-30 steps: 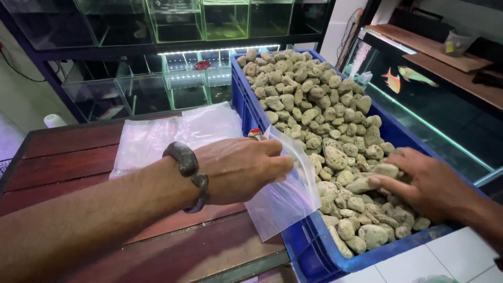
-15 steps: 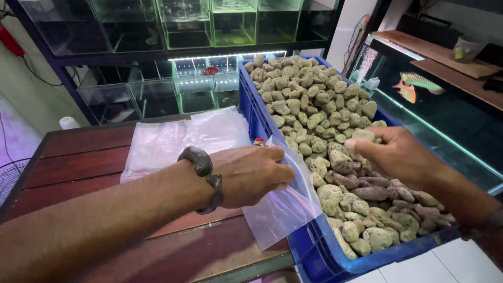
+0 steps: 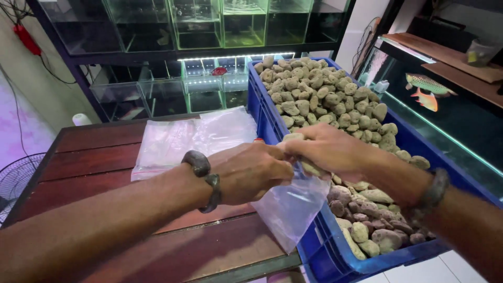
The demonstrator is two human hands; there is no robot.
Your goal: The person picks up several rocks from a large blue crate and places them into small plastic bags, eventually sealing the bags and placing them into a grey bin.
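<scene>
My left hand (image 3: 250,172) grips the mouth of a clear plastic bag (image 3: 291,207) that hangs over the near wall of a blue crate (image 3: 325,251). The crate is heaped with pale, porous stones (image 3: 319,94). My right hand (image 3: 329,151) is closed around a few of those stones and sits right at the bag's opening, touching my left hand. Both wrists carry dark bead bracelets.
A stack of flat clear bags (image 3: 194,137) lies on the dark wooden table (image 3: 99,173). Glass tanks on a black rack (image 3: 173,57) stand behind. An aquarium with fish (image 3: 427,91) is to the right. A fan (image 3: 18,178) sits at lower left.
My right hand has lifted off the stone pile with stones in it and moved left to the bag's mouth. The left hand keeps hold of the bag.
</scene>
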